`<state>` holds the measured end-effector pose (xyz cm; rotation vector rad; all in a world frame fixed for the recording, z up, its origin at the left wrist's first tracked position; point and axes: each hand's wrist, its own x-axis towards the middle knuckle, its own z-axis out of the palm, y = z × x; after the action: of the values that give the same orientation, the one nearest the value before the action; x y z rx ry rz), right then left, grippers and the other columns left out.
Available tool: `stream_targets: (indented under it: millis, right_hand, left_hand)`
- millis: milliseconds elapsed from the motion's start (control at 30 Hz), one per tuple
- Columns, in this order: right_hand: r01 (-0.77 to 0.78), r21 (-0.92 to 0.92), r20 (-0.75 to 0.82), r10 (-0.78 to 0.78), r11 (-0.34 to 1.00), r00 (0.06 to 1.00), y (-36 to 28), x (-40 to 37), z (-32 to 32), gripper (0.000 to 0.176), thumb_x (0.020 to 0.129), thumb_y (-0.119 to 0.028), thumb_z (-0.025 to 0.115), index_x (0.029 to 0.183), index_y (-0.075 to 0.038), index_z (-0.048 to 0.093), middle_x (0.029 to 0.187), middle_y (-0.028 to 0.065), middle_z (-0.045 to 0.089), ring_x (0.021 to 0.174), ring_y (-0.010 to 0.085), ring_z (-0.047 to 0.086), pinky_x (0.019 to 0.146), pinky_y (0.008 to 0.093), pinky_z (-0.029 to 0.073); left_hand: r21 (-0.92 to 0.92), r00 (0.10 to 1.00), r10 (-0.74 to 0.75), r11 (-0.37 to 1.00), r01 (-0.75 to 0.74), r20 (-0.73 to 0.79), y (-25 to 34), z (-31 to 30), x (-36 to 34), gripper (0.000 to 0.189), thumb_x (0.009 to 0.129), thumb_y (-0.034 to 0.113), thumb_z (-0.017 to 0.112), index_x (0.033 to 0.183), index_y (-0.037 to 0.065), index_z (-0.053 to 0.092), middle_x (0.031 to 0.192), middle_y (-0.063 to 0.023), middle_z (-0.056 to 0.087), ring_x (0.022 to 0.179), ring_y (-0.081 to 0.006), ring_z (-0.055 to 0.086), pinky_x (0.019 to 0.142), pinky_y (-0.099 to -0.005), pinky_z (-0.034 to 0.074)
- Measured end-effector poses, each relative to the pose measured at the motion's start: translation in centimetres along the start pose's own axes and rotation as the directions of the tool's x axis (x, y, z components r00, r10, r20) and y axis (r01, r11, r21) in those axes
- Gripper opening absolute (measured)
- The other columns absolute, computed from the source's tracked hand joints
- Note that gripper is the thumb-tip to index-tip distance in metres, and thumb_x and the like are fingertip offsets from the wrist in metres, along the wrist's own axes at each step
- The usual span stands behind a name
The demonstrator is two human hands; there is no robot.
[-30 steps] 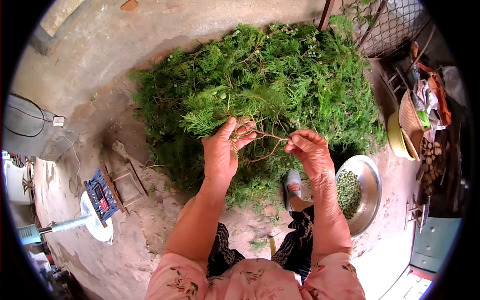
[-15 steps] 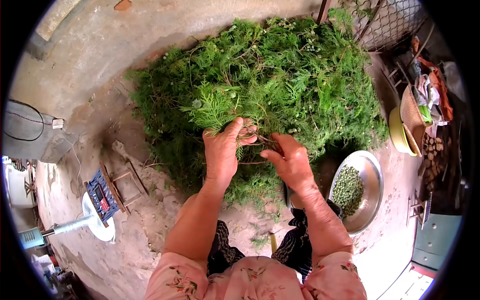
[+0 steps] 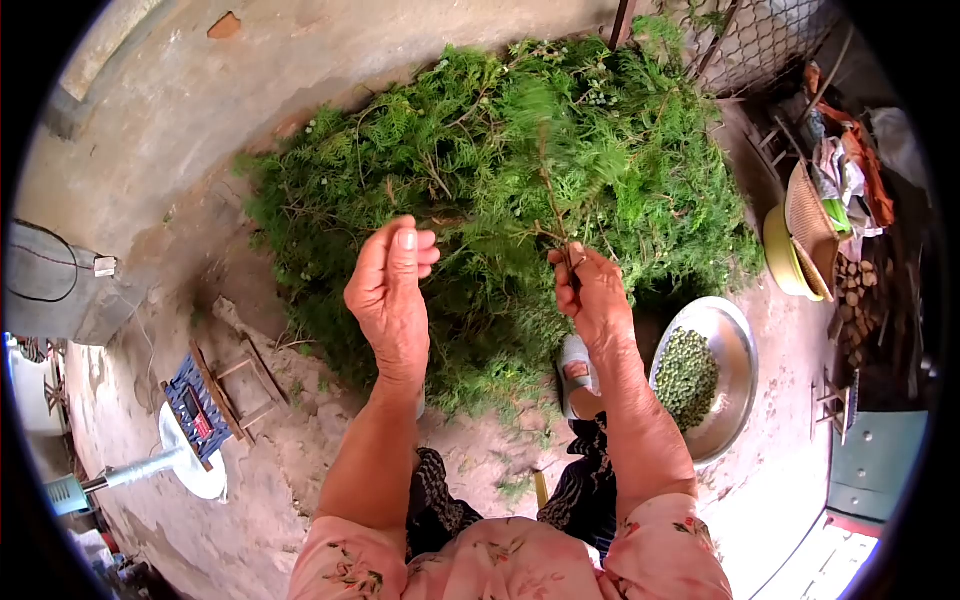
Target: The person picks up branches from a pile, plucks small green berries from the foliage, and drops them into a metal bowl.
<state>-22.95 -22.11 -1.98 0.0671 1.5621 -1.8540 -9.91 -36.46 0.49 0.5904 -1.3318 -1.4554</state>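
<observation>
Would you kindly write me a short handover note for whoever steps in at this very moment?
The left hand is raised in front of the pile, fingers curled; I cannot tell whether it holds anything.
The right hand pinches the stem of a sprig, blurred, over the pile of green branches.
The metal bowl sits on the ground right of that arm.
Done: green berries lie in the bowl.
Left: a large pile lies on the ground.
</observation>
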Motion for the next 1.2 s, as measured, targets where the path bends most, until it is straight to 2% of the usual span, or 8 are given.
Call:
stream_targets:
  millis: [100,233,400,500,833,1067,1133,1200]
  right_hand:
    - [-0.059,0.217,0.096,0.039,0.974,0.995,-0.2,-0.2,-0.2,0.027,0.093,-0.024,0.046,0.092,0.002,0.052,0.063,0.0016,0.046,0.048,0.0088,0.037,0.039,0.0211,0.028]
    - [-0.182,0.404,0.244,0.086,0.897,0.966,0.4,-0.6,0.1,0.028,0.093,-0.024,0.044,0.094,0.004,0.048,0.061,0.0014,0.043,0.046,0.0087,0.034,0.039,0.0210,0.026]
    - [-0.396,0.443,0.545,0.110,0.805,0.831,2.5,-1.7,1.7,0.030,0.093,-0.029,0.044,0.088,0.000,0.052,0.058,0.0000,0.040,0.044,0.0085,0.033,0.037,0.0210,0.025]
    - [-0.473,0.378,0.625,0.158,0.796,0.765,3.4,-2.6,2.5,0.030,0.091,-0.030,0.048,0.086,-0.001,0.055,0.057,-0.0006,0.039,0.043,0.0085,0.032,0.036,0.0215,0.025]
    - [-0.535,0.087,0.693,0.334,0.841,0.639,5.4,-3.3,2.8,0.029,0.084,-0.028,0.058,0.088,0.000,0.058,0.055,0.0020,0.045,0.042,0.0106,0.038,0.038,0.0241,0.032]
    - [0.049,-0.276,0.163,-0.003,0.960,0.987,4.0,-1.2,1.4,0.019,0.082,-0.007,0.060,0.100,0.000,0.058,0.080,0.0053,0.058,0.074,0.0138,0.056,0.069,0.0277,0.048]
    - [0.152,-0.308,0.042,-0.146,0.939,0.988,3.0,-0.7,1.3,0.024,0.080,-0.003,0.060,0.104,0.000,0.058,0.086,0.0058,0.060,0.080,0.0142,0.057,0.073,0.0278,0.048]
    - [0.640,-0.362,0.005,-0.686,0.677,0.728,2.2,-0.8,1.2,0.026,0.080,-0.003,0.060,0.107,-0.002,0.057,0.092,0.0056,0.059,0.079,0.0174,0.056,0.074,0.0277,0.047]
  left_hand:
    - [-0.044,0.970,-0.242,0.970,0.240,-0.035,-0.9,-0.2,-0.1,0.017,0.086,0.019,0.059,0.087,0.002,0.063,0.071,-0.0059,0.063,0.056,-0.0104,0.056,0.053,-0.0202,0.045]
    - [0.133,0.593,-0.743,0.652,0.747,0.311,-1.7,0.2,-0.7,0.029,0.081,0.027,0.065,0.093,0.001,0.062,0.082,-0.0107,0.066,0.067,-0.0159,0.063,0.062,-0.0255,0.050]
    - [0.047,0.493,-0.579,0.678,0.734,0.649,-2.7,1.2,-2.1,0.037,0.084,0.037,0.060,0.095,0.003,0.053,0.088,-0.0102,0.058,0.080,-0.0158,0.057,0.071,-0.0317,0.048]
    - [-0.301,0.698,-0.538,0.645,0.702,0.473,-2.8,1.3,-2.1,0.035,0.083,0.039,0.060,0.089,0.006,0.049,0.087,-0.0104,0.057,0.075,-0.0164,0.057,0.067,-0.0321,0.048]
    - [-0.472,0.655,-0.666,0.476,0.742,0.356,-1.7,-0.5,0.3,0.031,0.080,0.011,0.062,0.107,0.000,0.052,0.099,-0.0131,0.061,0.089,-0.0291,0.061,0.081,-0.0449,0.051]
    - [-0.315,0.757,-0.541,0.693,0.648,0.367,-2.2,-0.8,0.0,0.017,0.075,-0.006,0.060,0.091,-0.002,0.059,0.084,-0.0114,0.063,0.072,-0.0232,0.062,0.061,-0.0357,0.053]
    - [-0.304,0.766,-0.546,0.707,0.639,0.340,-2.3,-0.7,-0.4,0.018,0.074,-0.006,0.061,0.092,-0.003,0.059,0.085,-0.0112,0.063,0.071,-0.0214,0.062,0.059,-0.0340,0.052]
    - [-0.292,0.770,-0.553,0.716,0.635,0.319,-2.2,-0.4,-0.8,0.019,0.073,-0.007,0.062,0.092,-0.003,0.059,0.086,-0.0109,0.064,0.070,-0.0195,0.061,0.057,-0.0324,0.051]
